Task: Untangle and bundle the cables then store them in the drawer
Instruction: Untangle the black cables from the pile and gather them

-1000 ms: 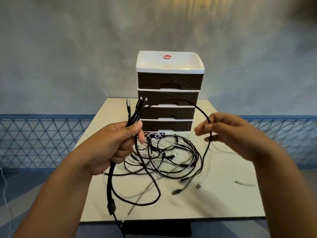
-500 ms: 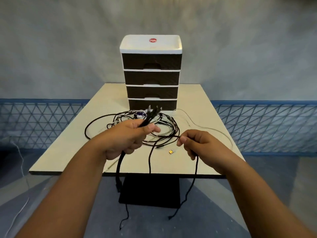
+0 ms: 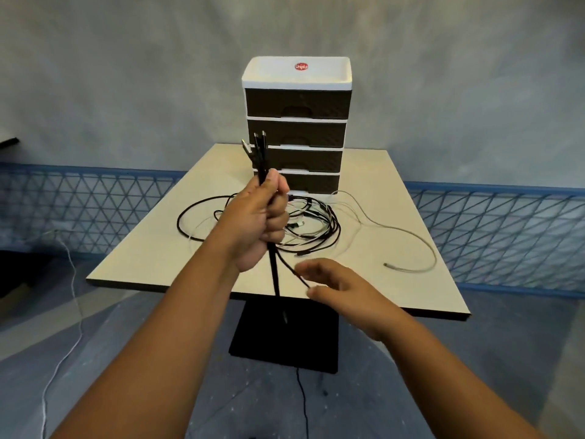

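My left hand [image 3: 256, 223] is raised above the table and grips a bunch of black cables [image 3: 260, 160] upright, their plug ends sticking out above my fist. The cables hang down from it past the table's front edge. One black strand [image 3: 289, 267] slants to my right hand [image 3: 332, 285], whose fingers are loosely spread, and ends between thumb and forefinger. A tangle of black and white cables [image 3: 319, 226] lies on the table behind my hands. The drawer unit [image 3: 297, 103], white with several dark drawers, all closed, stands at the back.
The beige table [image 3: 389, 198] stands on a black pedestal base [image 3: 285, 340]. A long white cable [image 3: 411, 248] loops toward its right edge. Another thin white cable [image 3: 72, 280] trails on the floor at left. A blue lattice railing [image 3: 506, 229] runs behind.
My left hand has lifted the black cable bunch higher and turned it upright. My right hand has loosened its pinch, and the cable slips through its opened fingers. The view has pulled back.
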